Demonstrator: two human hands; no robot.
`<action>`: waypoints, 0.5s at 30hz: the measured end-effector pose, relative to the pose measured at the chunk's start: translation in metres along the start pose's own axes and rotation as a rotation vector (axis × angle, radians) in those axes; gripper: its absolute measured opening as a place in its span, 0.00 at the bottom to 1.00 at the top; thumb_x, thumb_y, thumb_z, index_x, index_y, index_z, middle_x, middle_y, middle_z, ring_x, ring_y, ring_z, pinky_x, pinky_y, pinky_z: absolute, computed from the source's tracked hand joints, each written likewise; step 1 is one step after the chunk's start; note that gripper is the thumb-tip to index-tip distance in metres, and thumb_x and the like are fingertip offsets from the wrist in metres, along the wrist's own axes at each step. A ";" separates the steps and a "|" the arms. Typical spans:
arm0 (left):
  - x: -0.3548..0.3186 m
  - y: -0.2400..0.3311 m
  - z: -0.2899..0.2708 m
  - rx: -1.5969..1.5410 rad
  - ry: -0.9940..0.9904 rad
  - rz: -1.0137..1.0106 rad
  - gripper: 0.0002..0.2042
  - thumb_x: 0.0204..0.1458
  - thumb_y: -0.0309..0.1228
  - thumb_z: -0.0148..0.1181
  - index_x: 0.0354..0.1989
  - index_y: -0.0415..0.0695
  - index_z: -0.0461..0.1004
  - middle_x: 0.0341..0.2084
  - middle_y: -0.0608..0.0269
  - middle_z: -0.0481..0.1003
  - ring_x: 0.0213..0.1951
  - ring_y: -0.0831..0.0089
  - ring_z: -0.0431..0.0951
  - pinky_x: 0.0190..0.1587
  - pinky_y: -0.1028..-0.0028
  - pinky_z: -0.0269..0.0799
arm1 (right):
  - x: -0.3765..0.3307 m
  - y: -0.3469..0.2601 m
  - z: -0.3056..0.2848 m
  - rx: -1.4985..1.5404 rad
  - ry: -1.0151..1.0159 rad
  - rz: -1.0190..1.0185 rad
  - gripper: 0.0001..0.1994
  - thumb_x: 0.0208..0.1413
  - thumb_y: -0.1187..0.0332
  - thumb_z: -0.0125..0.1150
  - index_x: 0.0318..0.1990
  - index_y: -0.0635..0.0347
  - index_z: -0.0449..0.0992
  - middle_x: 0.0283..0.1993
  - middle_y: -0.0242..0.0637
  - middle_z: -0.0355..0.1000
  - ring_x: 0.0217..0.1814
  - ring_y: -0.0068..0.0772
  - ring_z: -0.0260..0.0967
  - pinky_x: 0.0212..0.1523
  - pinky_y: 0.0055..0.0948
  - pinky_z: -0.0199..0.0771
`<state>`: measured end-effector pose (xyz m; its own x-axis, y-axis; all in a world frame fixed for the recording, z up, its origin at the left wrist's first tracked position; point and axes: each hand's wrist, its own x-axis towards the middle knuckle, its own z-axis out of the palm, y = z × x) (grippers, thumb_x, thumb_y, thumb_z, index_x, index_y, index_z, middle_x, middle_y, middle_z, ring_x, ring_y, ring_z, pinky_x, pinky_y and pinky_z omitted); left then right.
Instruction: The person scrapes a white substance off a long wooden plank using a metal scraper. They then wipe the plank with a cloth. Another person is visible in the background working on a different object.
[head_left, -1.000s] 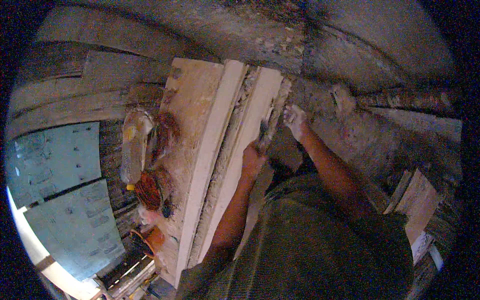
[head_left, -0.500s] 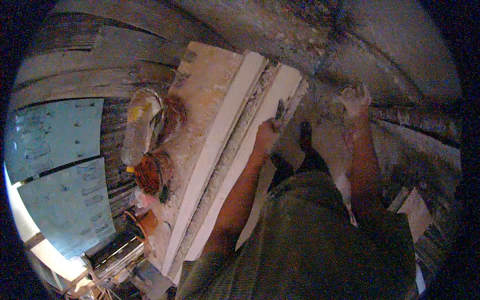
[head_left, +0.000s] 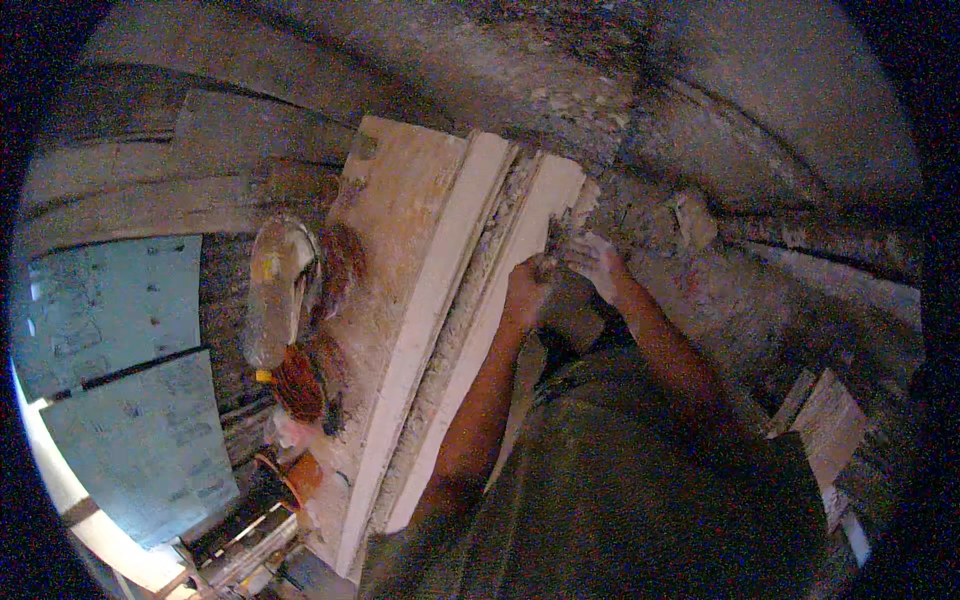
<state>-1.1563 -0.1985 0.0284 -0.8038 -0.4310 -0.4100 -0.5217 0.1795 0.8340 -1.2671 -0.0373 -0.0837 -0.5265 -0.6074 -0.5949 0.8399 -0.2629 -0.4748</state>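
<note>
Dimly lit; blue-green panels (head_left: 135, 430) and a bright strip (head_left: 128, 568) sit left of the left hand (head_left: 526, 288); dusty surface (head_left: 760, 310) (floor or wall, unclear) lies right of the right hand (head_left: 599, 266).

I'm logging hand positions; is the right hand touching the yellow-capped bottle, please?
No, the right hand is beside the left hand, well away from the bottle.

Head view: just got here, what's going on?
One person working bare-handed at a board bearing two long pale strips with a rough groove between them. The left hand is at the outer edge of the right-hand strip; the right hand, fingers whitened, is close beside it. Whatever is between them is too dark and blurred to make out. A clear bottle with a yellow cap and an orange container are along the board's left side.
</note>
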 end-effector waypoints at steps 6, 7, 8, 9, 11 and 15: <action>0.009 -0.010 0.006 -0.142 0.070 0.155 0.14 0.59 0.34 0.58 0.45 0.37 0.80 0.33 0.39 0.81 0.37 0.46 0.83 0.43 0.55 0.75 | 0.035 -0.010 -0.009 -0.147 0.125 -0.018 0.26 0.66 0.49 0.54 0.62 0.58 0.71 0.61 0.42 0.73 0.63 0.41 0.71 0.64 0.46 0.70; 0.021 -0.018 0.012 -0.139 0.080 0.164 0.13 0.59 0.34 0.58 0.45 0.37 0.80 0.33 0.39 0.81 0.37 0.45 0.83 0.42 0.54 0.75 | 0.036 -0.013 -0.009 -0.138 0.147 -0.053 0.25 0.66 0.49 0.54 0.61 0.58 0.73 0.60 0.42 0.74 0.63 0.40 0.72 0.63 0.45 0.70; 0.029 -0.027 0.017 -0.074 0.107 0.177 0.13 0.59 0.34 0.58 0.45 0.37 0.80 0.33 0.39 0.81 0.37 0.44 0.83 0.43 0.54 0.75 | 0.035 -0.016 -0.010 -0.103 0.129 -0.092 0.25 0.66 0.50 0.54 0.61 0.58 0.73 0.60 0.42 0.74 0.63 0.41 0.72 0.64 0.45 0.70; 0.034 -0.038 0.021 -0.014 0.111 0.171 0.13 0.59 0.33 0.59 0.44 0.37 0.80 0.33 0.39 0.81 0.38 0.43 0.82 0.43 0.53 0.75 | 0.035 -0.016 -0.010 -0.067 0.116 -0.130 0.24 0.66 0.50 0.55 0.60 0.58 0.74 0.60 0.41 0.74 0.62 0.41 0.72 0.64 0.45 0.70; 0.034 -0.055 0.026 0.021 0.116 0.180 0.13 0.59 0.33 0.60 0.44 0.37 0.80 0.33 0.39 0.81 0.39 0.41 0.82 0.44 0.52 0.75 | 0.034 -0.014 -0.012 -0.044 0.106 -0.158 0.23 0.66 0.51 0.55 0.59 0.59 0.74 0.60 0.41 0.74 0.62 0.42 0.72 0.65 0.45 0.69; 0.040 -0.061 0.032 0.004 0.102 0.135 0.14 0.56 0.34 0.62 0.45 0.37 0.79 0.35 0.40 0.81 0.41 0.39 0.81 0.46 0.51 0.76 | 0.034 -0.006 -0.014 -0.036 0.146 -0.117 0.21 0.66 0.52 0.55 0.56 0.58 0.74 0.57 0.42 0.76 0.63 0.43 0.72 0.66 0.45 0.69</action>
<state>-1.1660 -0.1984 -0.0508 -0.8337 -0.4904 -0.2540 -0.4120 0.2459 0.8774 -1.2922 -0.0464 -0.1100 -0.6359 -0.4585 -0.6208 0.7680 -0.2971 -0.5673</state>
